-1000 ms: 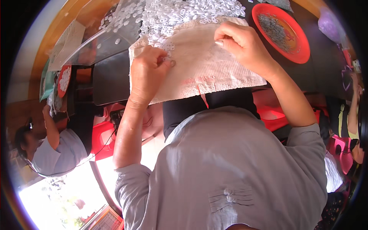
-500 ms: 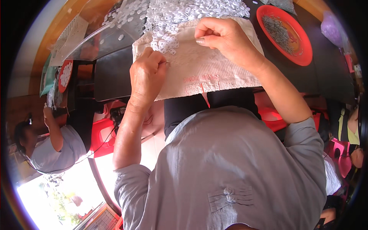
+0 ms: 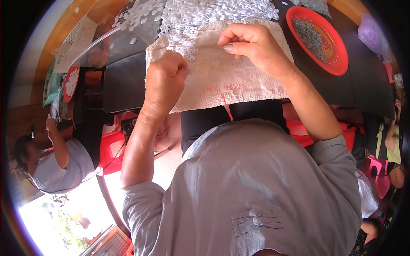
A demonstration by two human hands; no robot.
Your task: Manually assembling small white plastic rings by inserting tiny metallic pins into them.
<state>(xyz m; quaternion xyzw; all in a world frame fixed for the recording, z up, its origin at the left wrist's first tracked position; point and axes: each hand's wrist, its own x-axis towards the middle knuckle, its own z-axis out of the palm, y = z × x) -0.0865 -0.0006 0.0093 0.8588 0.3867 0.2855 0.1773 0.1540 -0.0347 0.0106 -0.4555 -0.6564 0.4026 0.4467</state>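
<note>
A white cloth (image 3: pixel 230 81) with faint red marks lies over the near edge of a dark table (image 3: pixel 363 77). A heap of several small white ring-shaped pieces (image 3: pixel 200 17) covers its far part. My left hand (image 3: pixel 164 81) rests curled on the cloth's left side, fingertips at the edge of the heap; whether it pinches a piece I cannot tell. My right hand (image 3: pixel 252 45) hovers over the cloth's middle with thumb and fingers pinched together; what it holds is too small to see.
A round red plate (image 3: pixel 318 38) with several thin grey pieces sits at the right. A clear plastic sheet (image 3: pixel 115 38) lies at the left. Another person (image 3: pixel 55 158) sits at the lower left; a further person (image 3: pixel 390 141) is at the right edge. Red stools stand below.
My right hand has moved left from the cloth's far right corner toward its middle, near the heap. My left hand stays curled at the left side.
</note>
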